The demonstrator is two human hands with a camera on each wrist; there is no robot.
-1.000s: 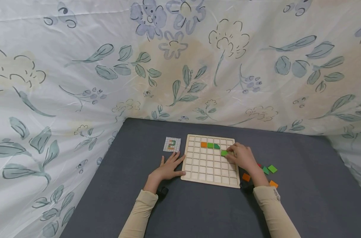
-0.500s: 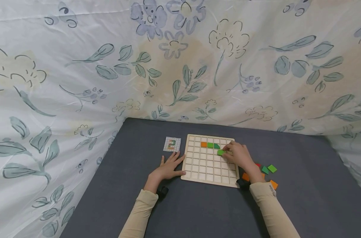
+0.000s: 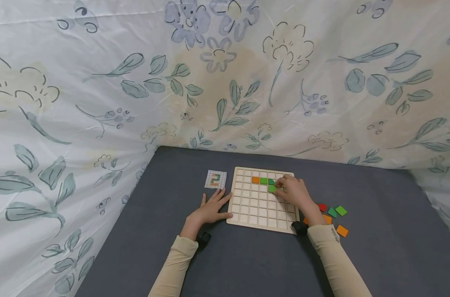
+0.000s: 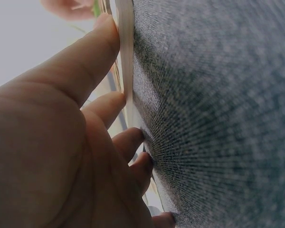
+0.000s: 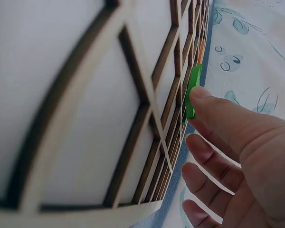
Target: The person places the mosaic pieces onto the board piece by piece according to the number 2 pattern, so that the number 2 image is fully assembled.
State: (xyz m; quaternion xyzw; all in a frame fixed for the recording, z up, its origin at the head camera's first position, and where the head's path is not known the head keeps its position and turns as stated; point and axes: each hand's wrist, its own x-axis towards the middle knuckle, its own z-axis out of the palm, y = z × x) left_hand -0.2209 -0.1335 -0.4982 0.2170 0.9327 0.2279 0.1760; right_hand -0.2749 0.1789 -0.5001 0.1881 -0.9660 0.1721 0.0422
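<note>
- Right hand point(image 3: 294, 192): thumb and forefinger pinch a bright green square tile point(image 3: 271, 189); the remaining fingers, seen from the right wrist, are bent beside the grip without holding anything.
- Position of the gripped tile: over the gridded wooden board point(image 3: 244, 206), on the near side of a dark green piece point(image 3: 271, 181). Whether it sits fully within its cell cannot be told.
- Left hand point(image 3: 209, 210): fingers spread, holding nothing; the thumb and fingers touch the left edge of the board, as the left wrist view confirms.
- Row of pieces on the board, towards its far side, from left to right: an orange tile point(image 3: 255, 180), a green tile point(image 3: 263, 180) and the dark green piece, the last partly covered by the right hand's fingers.
- Pattern card point(image 3: 215, 179): lies to the left of the board, just beyond the left hand's fingertips; it bears a printed grid with a coloured figure.
- Loose pieces, lying to the right of the board near the right forearm: a red piece point(image 3: 322, 207), a second dark green piece point(image 3: 332, 212), a lime green tile point(image 3: 341, 210) and several orange pieces point(image 3: 342, 230), one partly hidden by the arm.
- Setting: a dark grey counter point(image 3: 228, 264), backed by a floral cloth point(image 3: 247, 82); beige sleeves point(image 3: 176, 258) cover both forearms.
</note>
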